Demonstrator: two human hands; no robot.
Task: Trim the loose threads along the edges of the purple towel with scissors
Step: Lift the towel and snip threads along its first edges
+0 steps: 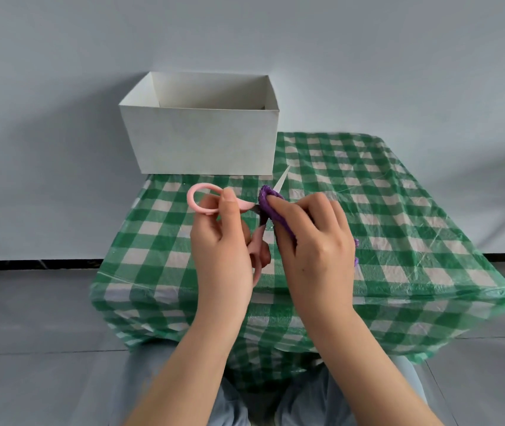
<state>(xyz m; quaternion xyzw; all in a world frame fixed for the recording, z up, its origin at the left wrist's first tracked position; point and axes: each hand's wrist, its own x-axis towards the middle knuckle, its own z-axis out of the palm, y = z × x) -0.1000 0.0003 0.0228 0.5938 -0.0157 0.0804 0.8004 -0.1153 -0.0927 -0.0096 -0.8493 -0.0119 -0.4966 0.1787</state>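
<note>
I look down at my two hands, raised just above a worktop [383, 210] draped in a green and white checked plastic cloth. My left hand [222, 250] grasps a pair of pink-handled scissors [205, 199]: the thumb lies across one pink loop, which stands up and to the left, while the other handle runs down beside my curled fingers. The handles are spread apart, so I judge the blades to be parted, ready for a cut. One pale blade tip pokes out beyond the cloth, pointing away from me and to the right.

My right hand [312, 241] pinches the purple towel [271, 199], bunched up small between thumb and fingers, and offers one folded edge to the blades. I take it that the towel is gathered this way to keep the edge taut and close to the pivot, where the scissors bite best. The towel touches the scissors near the pivot.

Behind my hands stands an open white cardboard box [202, 142] at the far edge of the worktop, perhaps meant for trimmings; I cannot see its floor.

Most of the towel is hidden under my right hand; only the folded edge and small scraps of purple at the far side of that hand show. Any loose threads are too fine to make out, and the second blade is hidden behind the towel.
</note>
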